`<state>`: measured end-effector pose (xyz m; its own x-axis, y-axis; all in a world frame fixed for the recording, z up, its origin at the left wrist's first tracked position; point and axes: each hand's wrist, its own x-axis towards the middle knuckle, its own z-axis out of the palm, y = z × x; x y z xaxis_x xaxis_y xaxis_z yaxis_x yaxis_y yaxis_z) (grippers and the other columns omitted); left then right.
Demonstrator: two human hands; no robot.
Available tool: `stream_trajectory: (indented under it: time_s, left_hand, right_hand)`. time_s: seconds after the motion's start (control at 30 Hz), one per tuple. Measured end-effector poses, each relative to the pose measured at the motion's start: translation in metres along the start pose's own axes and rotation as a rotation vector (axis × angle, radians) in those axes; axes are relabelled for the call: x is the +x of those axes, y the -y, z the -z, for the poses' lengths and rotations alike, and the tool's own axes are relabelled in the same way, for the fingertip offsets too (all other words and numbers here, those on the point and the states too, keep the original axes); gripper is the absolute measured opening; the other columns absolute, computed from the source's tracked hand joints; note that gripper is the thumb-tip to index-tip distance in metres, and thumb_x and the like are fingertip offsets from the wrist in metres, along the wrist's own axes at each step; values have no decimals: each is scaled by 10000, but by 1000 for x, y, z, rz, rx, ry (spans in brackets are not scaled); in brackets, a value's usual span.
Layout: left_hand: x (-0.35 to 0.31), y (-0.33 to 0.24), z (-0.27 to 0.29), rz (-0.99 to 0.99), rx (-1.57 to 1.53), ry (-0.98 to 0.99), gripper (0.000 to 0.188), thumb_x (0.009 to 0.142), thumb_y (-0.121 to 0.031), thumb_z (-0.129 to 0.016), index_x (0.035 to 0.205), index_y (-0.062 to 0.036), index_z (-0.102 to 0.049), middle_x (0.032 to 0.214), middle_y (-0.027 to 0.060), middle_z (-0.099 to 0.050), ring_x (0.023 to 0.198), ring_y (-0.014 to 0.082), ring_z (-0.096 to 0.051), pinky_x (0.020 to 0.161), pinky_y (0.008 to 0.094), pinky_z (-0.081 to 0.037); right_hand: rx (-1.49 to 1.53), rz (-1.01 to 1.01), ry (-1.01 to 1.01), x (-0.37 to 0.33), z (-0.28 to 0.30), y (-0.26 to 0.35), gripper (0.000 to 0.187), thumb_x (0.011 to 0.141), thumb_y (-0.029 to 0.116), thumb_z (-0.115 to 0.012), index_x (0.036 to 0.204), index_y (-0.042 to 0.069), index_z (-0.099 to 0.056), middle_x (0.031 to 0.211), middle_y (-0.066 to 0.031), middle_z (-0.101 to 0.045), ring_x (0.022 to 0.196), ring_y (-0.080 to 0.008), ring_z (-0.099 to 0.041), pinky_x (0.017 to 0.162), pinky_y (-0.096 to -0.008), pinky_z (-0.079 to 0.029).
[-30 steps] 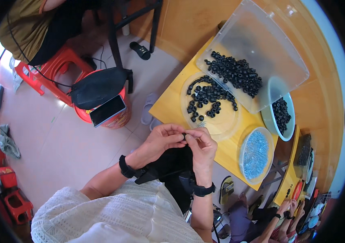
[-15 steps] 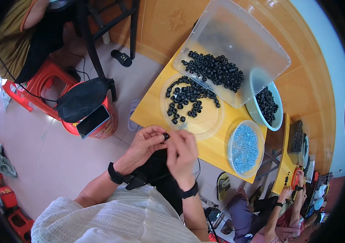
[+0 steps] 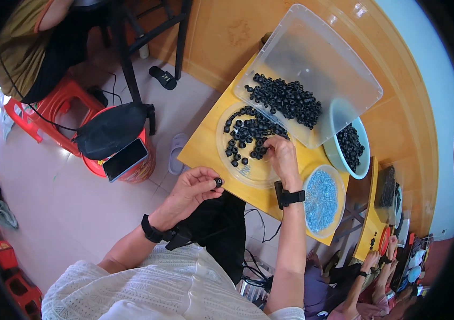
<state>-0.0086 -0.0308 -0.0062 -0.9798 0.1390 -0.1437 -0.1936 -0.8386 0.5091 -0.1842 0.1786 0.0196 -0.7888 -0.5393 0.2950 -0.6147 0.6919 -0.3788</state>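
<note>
My left hand (image 3: 192, 189) pinches a small black round plastic piece (image 3: 218, 182) between thumb and fingertips, just off the table's near edge. Over a clear round plate (image 3: 265, 181), my right hand (image 3: 284, 159) reaches down with its fingers drawn together among loose black round pieces (image 3: 245, 130). What lies between those fingertips is hidden. A few tiny light-blue pieces (image 3: 244, 170) lie at the plate's near side. More black pieces fill the lower end of a tilted clear plastic bin (image 3: 333, 64), which rises behind the plate.
On the yellow table (image 3: 197, 152), a pale blue bowl (image 3: 364, 169) of black pieces stands right, with a clear tub (image 3: 339, 216) of light-blue bits nearer. Left are a red bucket (image 3: 143, 173), a phone (image 3: 126, 160) and a black bag (image 3: 111, 130). Other people sit far left and lower right.
My right hand has moved away from my left, forward and right, to the black pieces on the plate. My left hand keeps its black piece in nearly the same spot.
</note>
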Motion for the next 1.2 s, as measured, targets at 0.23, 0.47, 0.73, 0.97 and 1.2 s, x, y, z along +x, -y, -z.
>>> stream_trajectory:
  time_s: [0.23,0.47,0.73,0.97,1.2]
  left_hand:
    - [-2,-1,1,4,6,14,165,866,-26,-565,1031,-17,-557,976,95,-614,847,167,-646,762,260,-549]
    - [1,2,-1,37,14,19,179,859,-26,-579,1038,-18,-573,971,77,-618,843,155,-641,761,260,-541]
    - [3,4,-3,25,76,50,189,853,-39,-597,1042,-27,-581,977,55,-618,874,147,-629,794,255,-522]
    - [5,7,0,20,93,54,183,854,-38,-595,1034,-15,-573,1008,71,-614,886,164,-634,800,283,-532]
    - [3,5,-2,13,119,57,177,858,-53,-599,1033,-31,-585,983,42,-612,883,134,-621,817,262,-512]
  right_hand:
    - [62,-109,-28,-7,4,9,253,657,-115,-531,852,-5,-651,824,-169,-595,761,-328,-582,698,-362,-469]
    - [821,-471,-122,-42,15,46,184,768,-47,-590,939,-28,-654,805,-46,-605,699,-96,-550,641,-222,-421]
    - [1010,-493,-111,-70,10,122,146,811,-89,-561,941,-72,-628,846,-67,-622,813,-138,-626,730,-225,-493]
    - [727,-372,-176,-76,12,142,160,773,-84,-597,916,-31,-644,842,-102,-623,749,-162,-611,693,-242,-474]
    - [572,-269,-205,-73,14,151,157,762,-85,-599,901,-30,-648,824,-121,-623,736,-214,-618,671,-270,-472]
